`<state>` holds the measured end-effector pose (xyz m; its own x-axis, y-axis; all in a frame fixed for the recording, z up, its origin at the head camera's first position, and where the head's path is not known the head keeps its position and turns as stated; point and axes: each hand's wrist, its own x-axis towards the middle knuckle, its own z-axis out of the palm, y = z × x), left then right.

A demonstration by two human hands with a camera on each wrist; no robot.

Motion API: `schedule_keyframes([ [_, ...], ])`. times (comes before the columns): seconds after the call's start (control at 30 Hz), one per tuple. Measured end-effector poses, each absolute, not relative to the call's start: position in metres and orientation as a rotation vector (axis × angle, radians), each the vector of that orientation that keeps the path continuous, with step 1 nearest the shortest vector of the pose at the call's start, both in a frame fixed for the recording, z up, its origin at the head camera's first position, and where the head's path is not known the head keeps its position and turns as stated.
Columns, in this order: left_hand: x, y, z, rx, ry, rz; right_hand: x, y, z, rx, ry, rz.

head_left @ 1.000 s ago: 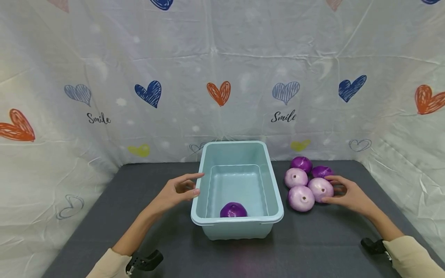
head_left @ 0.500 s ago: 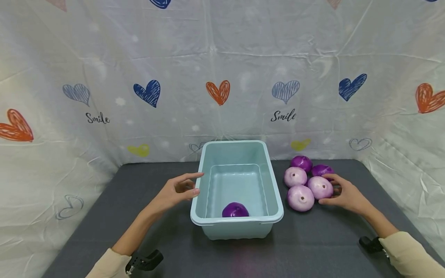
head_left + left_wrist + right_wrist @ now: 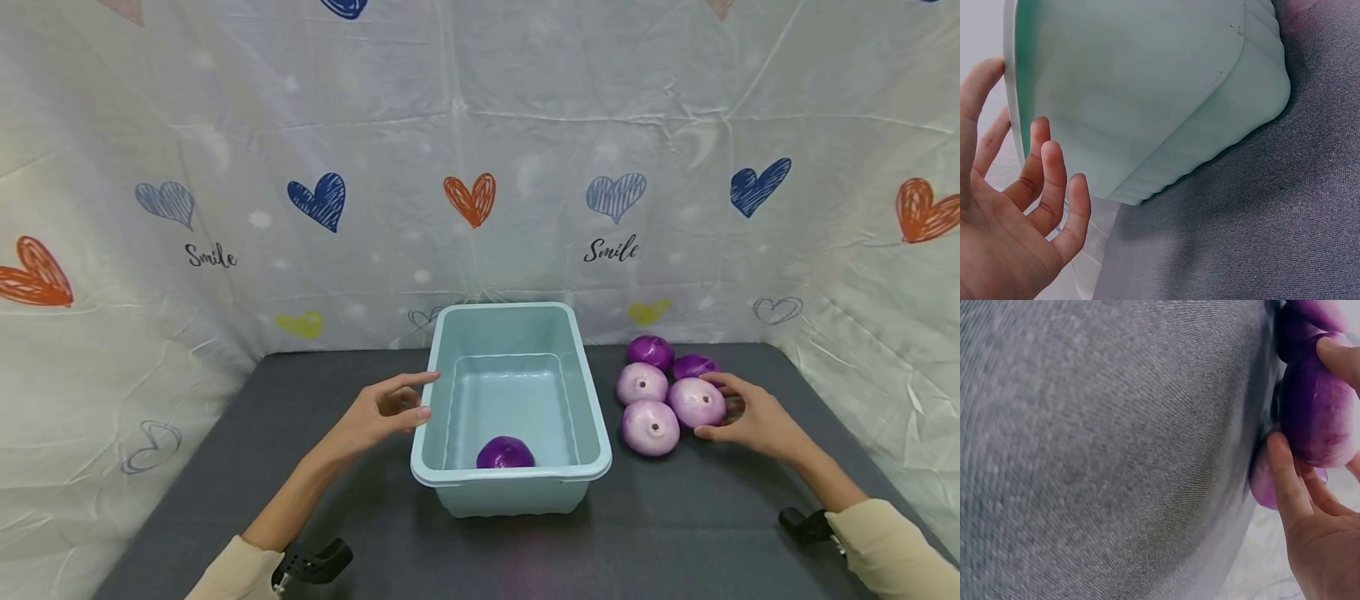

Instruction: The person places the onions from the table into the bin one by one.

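Observation:
A pale blue plastic tub (image 3: 512,502) stands mid-table with one dark purple onion (image 3: 506,452) near its front wall. My left hand (image 3: 378,418) is at the tub's left side, fingertips right at the rim; in the left wrist view, the left hand (image 3: 1010,234) has its lower fingers loosely bent beside the outer wall (image 3: 1135,81). At the right, my right hand (image 3: 757,423) holds a pale purple onion (image 3: 696,403) between thumb and fingers. The right wrist view shows that onion (image 3: 1316,415) with thumb and fingers on opposite sides, close over the cloth.
Beside the held onion lie two paler onions (image 3: 650,428) (image 3: 642,383) and two darker ones (image 3: 651,353) (image 3: 693,366), grouped right of the tub. Dark grey cloth (image 3: 375,533) covers the table. A white curtain (image 3: 540,150) printed with hearts hangs behind.
My right hand has shifted slightly around the pale onion, its fingers now set at that onion's right side. The neighbouring onions have nudged a little. The left hand has stayed at the rim.

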<state>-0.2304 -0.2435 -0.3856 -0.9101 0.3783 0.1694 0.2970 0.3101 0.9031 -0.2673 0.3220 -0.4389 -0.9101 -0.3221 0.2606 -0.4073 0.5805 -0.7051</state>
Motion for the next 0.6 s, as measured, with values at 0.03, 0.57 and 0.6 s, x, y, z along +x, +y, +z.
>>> schedule_keyframes([
  [0.03, -0.231, -0.243, -0.386, 0.639, 2.483, 1.685, -0.267, 0.322, -0.438, 0.627, -2.698, 1.250],
  [0.57, -0.231, -0.244, -0.387, 0.667, 2.468, 1.701, -0.264, 0.327, -0.424, 0.628, -2.634, 1.285],
  [0.6, -0.231, -0.244, -0.387, 0.670, 2.468, 1.702, -0.264, 0.328, -0.423, 0.626, -2.627, 1.294],
])
